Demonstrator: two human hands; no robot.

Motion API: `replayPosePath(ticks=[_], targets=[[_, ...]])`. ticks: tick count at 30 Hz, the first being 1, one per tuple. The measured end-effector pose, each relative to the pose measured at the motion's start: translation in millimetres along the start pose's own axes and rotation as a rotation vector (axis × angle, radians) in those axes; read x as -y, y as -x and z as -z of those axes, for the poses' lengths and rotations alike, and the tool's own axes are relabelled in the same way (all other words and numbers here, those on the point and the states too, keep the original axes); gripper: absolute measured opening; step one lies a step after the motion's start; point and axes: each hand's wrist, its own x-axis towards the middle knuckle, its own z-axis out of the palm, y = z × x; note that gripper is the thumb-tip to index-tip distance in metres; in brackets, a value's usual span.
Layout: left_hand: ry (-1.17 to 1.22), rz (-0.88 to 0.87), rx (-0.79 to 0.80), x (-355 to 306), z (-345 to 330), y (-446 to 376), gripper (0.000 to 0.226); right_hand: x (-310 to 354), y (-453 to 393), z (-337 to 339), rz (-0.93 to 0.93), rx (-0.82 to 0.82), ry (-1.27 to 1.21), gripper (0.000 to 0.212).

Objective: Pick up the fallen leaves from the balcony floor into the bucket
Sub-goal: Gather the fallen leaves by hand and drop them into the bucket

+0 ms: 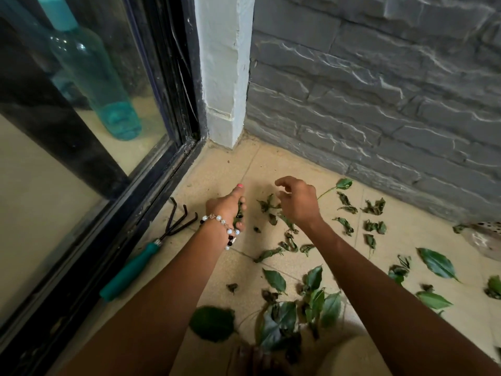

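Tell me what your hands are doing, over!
Left hand holding curled leaves. Right hand open above leaf pile. Bucket not in view. Hand rake lying left, clear.

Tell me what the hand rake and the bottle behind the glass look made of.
Hand rake: dark, matte metal prongs, seemingly; teal handle, likely plastic or rubber, smooth with a dull sheen. Bottle: see-through teal with bright highlights, glass or clear plastic; cannot tell which.
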Motion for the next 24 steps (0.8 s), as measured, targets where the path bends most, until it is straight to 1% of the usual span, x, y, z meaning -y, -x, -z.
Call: replayPosePath(ticks=[3,4,5,6,9,11,12,13,14,16,18,19,20,21,22,24], targets=[[0.010,0.019,-0.020,-1,11,-6,0.040,-4,-4,-17,0.196,0.274,0.221,0.051],[0.015,0.019,-0.024,-1,13,-5,0.040,-5,-3,-26,0.242,0.335,0.293,0.055],[0.024,0.017,-0.024,-1,15,-4,0.040,-6,-1,-34,0.278,0.353,0.371,0.056],[0.035,0.016,-0.023,-1,16,-3,0.040,-5,2,-41,0.299,0.329,0.427,0.052],[0.047,0.012,-0.017,-1,17,-3,0.039,-2,14,-46,0.385,0.207,0.514,0.033],[0.037,0.005,-0.011,1,17,-3,0.039,0,18,-42,0.433,0.208,0.571,0.030],[0.031,0.006,-0.009,1,17,-3,0.039,0,18,-38,0.414,0.207,0.532,0.029],[0.029,0.006,-0.005,2,17,-2,0.039,1,17,-34,0.361,0.180,0.438,0.028],[0.024,0.004,-0.001,4,18,-2,0.039,3,18,-29,0.275,0.125,0.285,0.026],[-0.010,-0.010,0.014,9,19,-1,0.040,12,22,-17,0.087,0.004,-0.131,0.019],[-0.035,-0.018,0.031,14,19,6,0.039,27,31,-6,-0.059,-0.009,-0.548,0.017],[-0.037,-0.014,0.033,14,17,10,0.038,34,34,-5,-0.111,0.009,-0.705,0.017],[-0.035,-0.009,0.038,15,14,14,0.038,40,37,-4,-0.139,0.021,-0.799,0.016],[-0.038,-0.008,0.044,15,10,16,0.040,45,40,-5,-0.133,0.021,-0.817,0.015],[-0.044,-0.008,0.039,15,8,19,0.044,48,44,-8,-0.095,0.008,-0.759,0.013],[-0.044,-0.017,0.019,17,4,21,0.056,50,50,-14,0.038,-0.025,-0.498,0.013]])
